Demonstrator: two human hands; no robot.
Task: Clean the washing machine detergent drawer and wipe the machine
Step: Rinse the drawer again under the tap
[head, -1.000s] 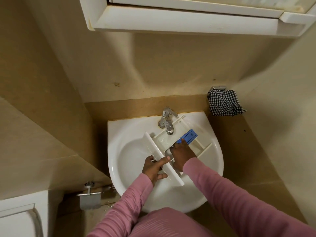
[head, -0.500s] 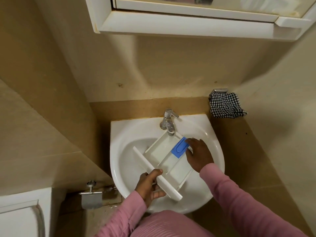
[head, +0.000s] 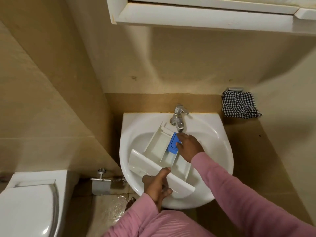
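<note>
Detergent drawer (head: 157, 147) lies in the sink (head: 222, 151), its near front panel gripped by the left hand (head: 158, 183). Beyond it, the right hand (head: 189, 146) rests straightened fingers on the blue insert (head: 172, 147), just below the tap (head: 178, 117).

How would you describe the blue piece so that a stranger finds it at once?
Start at the white washbasin; a white detergent drawer lies in it. Under the tap spout, partly covered by the right hand, sits the blue insert. It is the only blue part among white plastic.
</note>
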